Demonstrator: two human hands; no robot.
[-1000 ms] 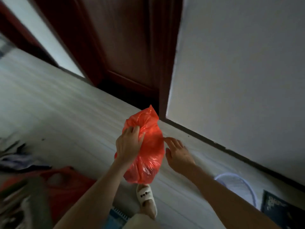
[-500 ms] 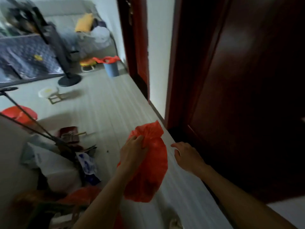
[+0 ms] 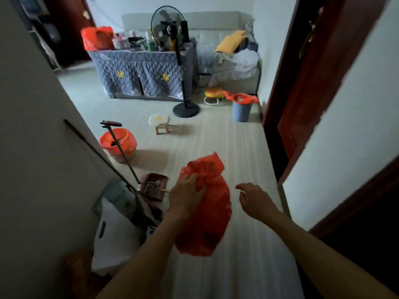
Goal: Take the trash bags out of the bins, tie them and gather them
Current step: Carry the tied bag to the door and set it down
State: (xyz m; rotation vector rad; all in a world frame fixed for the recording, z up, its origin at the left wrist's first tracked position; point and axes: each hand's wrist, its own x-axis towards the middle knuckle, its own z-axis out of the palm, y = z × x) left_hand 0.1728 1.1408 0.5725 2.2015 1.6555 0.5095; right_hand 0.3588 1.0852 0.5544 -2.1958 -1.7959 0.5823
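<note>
One red trash bag hangs from my left hand in the lower middle of the frame, above the pale floor and not touching it. My grip there is pressed together around the neck of the bag, just under the bunched top, so that the mouth stays shut and the weight hangs below my fist; the top looks gathered, maybe knotted, but I cannot tell for sure. My right hand is just to the right of the bag, apart from it, with the fingers loosely spread and holding nothing. I judge it is kept free and near so it can help with the neck of this bag or take the next one. Two bins with red liners remain in view: an orange bucket at the middle left, where a long handle stands in or in front of it, and a blue bin at the upper right, beside the dark door, its red liner folded over the rim. Another red bag sits on the quilted bench at the upper left. So the gathering is, I think, only partly done, and these liners are still to be pulled and tied.
</note>
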